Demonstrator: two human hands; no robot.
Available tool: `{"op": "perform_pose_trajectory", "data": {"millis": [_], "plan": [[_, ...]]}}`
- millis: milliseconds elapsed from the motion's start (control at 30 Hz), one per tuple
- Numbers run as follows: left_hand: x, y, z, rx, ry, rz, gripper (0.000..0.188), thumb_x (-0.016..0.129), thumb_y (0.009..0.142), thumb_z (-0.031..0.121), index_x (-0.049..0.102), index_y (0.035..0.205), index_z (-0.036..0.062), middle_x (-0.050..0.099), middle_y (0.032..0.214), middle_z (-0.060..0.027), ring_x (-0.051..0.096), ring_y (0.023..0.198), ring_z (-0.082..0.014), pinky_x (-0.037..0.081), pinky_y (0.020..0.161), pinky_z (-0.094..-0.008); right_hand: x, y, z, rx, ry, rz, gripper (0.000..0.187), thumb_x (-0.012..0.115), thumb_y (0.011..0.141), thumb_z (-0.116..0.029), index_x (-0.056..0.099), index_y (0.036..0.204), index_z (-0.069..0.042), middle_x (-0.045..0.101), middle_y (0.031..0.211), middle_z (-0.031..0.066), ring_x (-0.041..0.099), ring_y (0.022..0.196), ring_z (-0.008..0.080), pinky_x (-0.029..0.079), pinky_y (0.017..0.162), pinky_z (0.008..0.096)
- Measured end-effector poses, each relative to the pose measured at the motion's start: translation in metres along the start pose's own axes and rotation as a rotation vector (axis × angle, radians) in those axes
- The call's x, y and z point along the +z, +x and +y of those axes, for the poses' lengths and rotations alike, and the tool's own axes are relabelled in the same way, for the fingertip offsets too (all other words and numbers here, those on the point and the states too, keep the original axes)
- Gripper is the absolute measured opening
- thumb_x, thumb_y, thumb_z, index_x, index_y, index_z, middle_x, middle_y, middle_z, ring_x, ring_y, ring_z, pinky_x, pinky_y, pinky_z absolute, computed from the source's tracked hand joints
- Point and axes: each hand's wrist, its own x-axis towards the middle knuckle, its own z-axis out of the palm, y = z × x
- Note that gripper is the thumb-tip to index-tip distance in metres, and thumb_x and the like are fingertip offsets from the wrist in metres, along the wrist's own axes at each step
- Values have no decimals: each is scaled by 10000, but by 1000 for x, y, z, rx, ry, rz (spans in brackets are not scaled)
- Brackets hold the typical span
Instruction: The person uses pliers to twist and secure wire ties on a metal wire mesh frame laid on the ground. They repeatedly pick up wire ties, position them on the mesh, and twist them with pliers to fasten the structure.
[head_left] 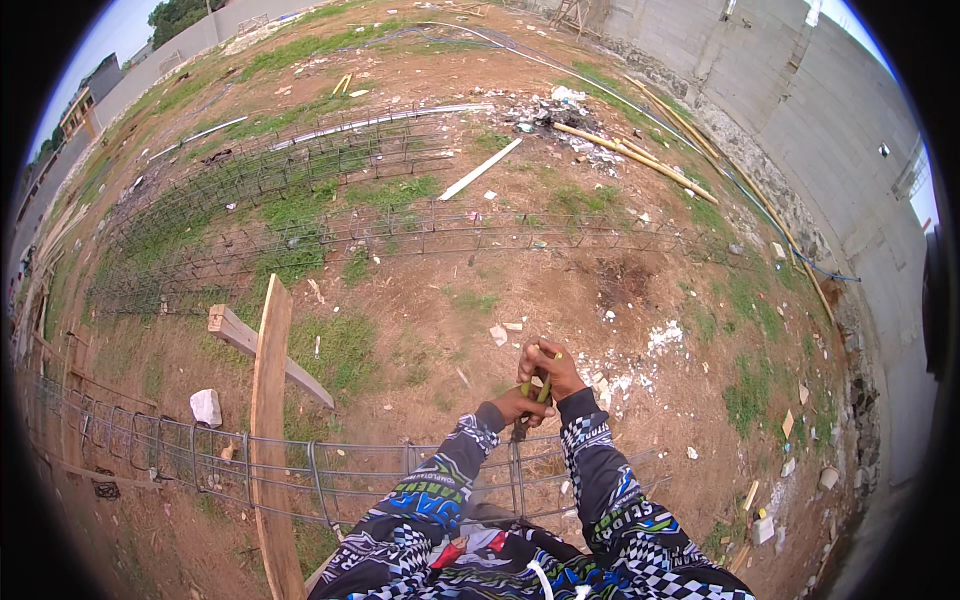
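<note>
A pair of pincers (544,390) with green handles is held in front of me, its dark head pointing down at the near rebar cage (384,459). My right hand (555,368) is closed around the upper part of the handles. Just below and to the left, my left hand (518,405) is closed on the handles too. Both hands are close together over the cage's top bars, near a stirrup. The pincers' jaws are small and partly hidden, so whether they grip a wire cannot be told.
An upright wooden plank (270,400) crosses the near cage at left, beside a timber post (250,345). A white stone (206,408) lies close by. More rebar cages (420,235) stretch across the ground beyond. Bamboo poles (640,160) and a concrete wall (790,100) stand farther right.
</note>
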Motion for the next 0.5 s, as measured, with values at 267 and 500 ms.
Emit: {"op": "perform_pose_trajectory", "data": {"millis": [267,500], "plan": [[52,32,-89,599,688,1130,391,699,854,256,613,1166,36,695,980,-140,666,895,-356,514,737,-426,41,-14,62,-465,-265,901,292,744,906,-192,503,799,-67,474,734,-27,432,621,76,421,588,242],[16,-2,-2,-18,92,154,272,827,767,247,679,870,43,653,723,-51,618,621,-148,480,555,-303,0,-23,10,21,35,-31,214,761,866,-164,603,934,-37,642,854,83,657,797,210,555,781,379]]}}
